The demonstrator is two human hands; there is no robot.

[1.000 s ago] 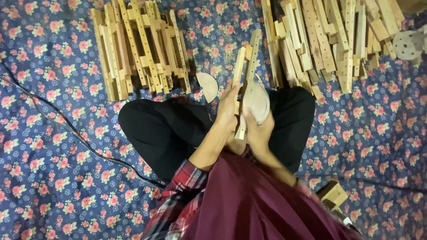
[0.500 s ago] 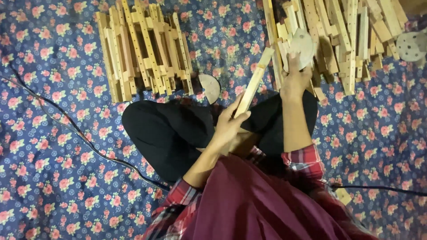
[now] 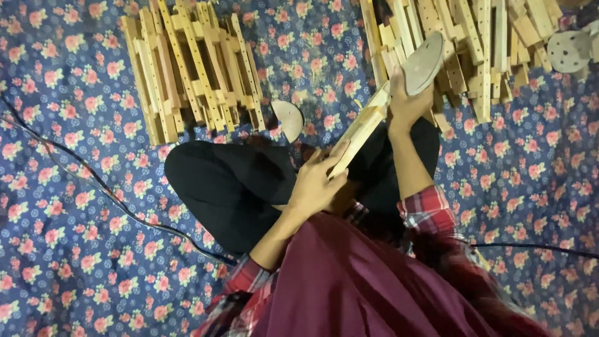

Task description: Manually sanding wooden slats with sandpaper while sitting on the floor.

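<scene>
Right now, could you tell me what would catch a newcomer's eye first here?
The hands at centre: the left hand grips a wooden slat, the right hand holds a round wooden disc. Stacked wooden frames lie upper left and a loose slat pile upper right, on flowered cloth.

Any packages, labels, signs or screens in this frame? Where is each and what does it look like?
None in view. The frame shows only bare wooden pieces on a flowered cloth: the left hand holds a slat, the right hand a wooden disc, with wood stacks and a black cable about.
</scene>
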